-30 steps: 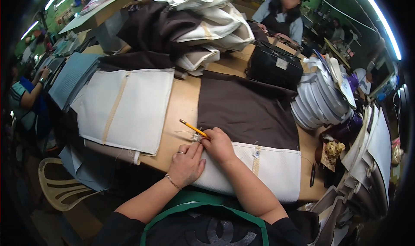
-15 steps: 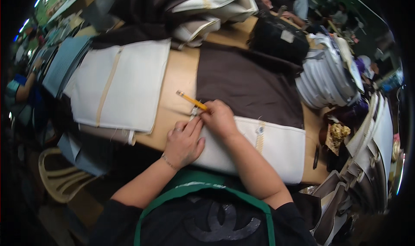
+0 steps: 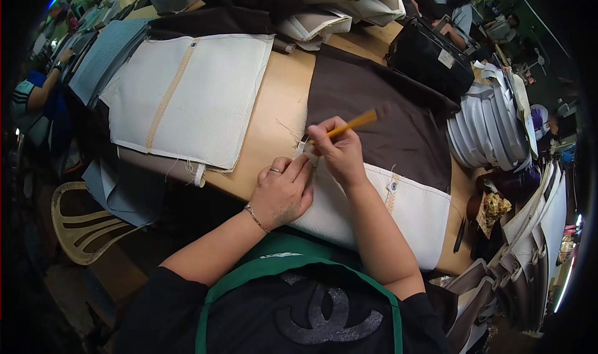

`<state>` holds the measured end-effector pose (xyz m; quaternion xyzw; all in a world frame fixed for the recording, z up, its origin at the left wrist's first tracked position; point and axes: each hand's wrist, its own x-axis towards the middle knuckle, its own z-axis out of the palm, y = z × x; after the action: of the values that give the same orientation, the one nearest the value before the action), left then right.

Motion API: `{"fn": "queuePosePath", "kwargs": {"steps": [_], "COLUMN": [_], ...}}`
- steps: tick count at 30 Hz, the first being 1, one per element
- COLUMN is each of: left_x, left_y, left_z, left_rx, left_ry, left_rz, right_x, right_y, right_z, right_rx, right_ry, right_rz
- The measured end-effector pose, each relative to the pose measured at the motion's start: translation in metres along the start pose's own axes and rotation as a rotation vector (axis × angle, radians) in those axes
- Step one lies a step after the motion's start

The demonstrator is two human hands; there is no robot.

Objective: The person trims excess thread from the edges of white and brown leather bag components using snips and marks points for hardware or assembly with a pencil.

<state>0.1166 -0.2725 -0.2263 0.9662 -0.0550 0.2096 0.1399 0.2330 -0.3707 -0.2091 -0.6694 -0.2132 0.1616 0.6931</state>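
My right hand [image 3: 339,151] pinches a yellow pencil [image 3: 352,123] whose blurred rear end sticks out to the upper right. Its tip points down at the left edge of a white textured fabric panel [image 3: 411,207], near a small tab with loose threads [image 3: 289,136]. Flat on that same edge lies my left hand [image 3: 283,192], fingers stretched out and pressing it down. Dark brown fabric [image 3: 380,105] is joined to the white panel and spreads away behind it. A tan stitched strip with a round metal eyelet [image 3: 392,189] crosses the panel, right of my right forearm.
Left on the wooden table [image 3: 274,92] lies another white panel [image 3: 187,99]. More fabric [image 3: 342,11] is heaped behind. A black bag [image 3: 430,58], white rolled strips [image 3: 486,130] and a black pen [image 3: 460,236] are on the right. A plastic chair [image 3: 81,223] stands left; other people work nearby.
The pencil has swung round: its rear end pointed left and now points to the upper right. My left hand keeps pressing the panel edge. The whole view has shifted slightly.
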Motion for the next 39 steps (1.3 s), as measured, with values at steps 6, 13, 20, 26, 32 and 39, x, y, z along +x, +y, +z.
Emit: {"fn": "queuePosePath", "kwargs": {"steps": [6,13,20,26,32,39], "left_x": [0.001,-0.002,-0.001,-0.001,0.0,-0.004], "left_y": [0.002,0.002,0.002,0.003,0.004,0.004], "left_z": [-0.003,-0.004,-0.002,-0.002,-0.003,-0.001], "left_rx": [0.003,0.004,0.025,0.032,0.039,0.03], "left_ry": [-0.012,-0.029,-0.026,-0.021,-0.012,-0.043], "left_rz": [-0.012,-0.017,-0.014,-0.012,-0.011,-0.025], "right_x": [0.004,0.004,0.006,0.008,0.008,0.008], "right_y": [0.033,0.025,0.021,0.033,0.032,0.028], "right_z": [0.004,0.011,0.012,0.008,0.011,0.01], "right_rx": [-0.148,-0.264,-0.292,-0.366,-0.303,-0.3], "right_ry": [0.102,0.101,0.053,0.072,0.037,0.078], "right_rz": [-0.119,-0.109,-0.132,-0.221,-0.141,-0.146]}}
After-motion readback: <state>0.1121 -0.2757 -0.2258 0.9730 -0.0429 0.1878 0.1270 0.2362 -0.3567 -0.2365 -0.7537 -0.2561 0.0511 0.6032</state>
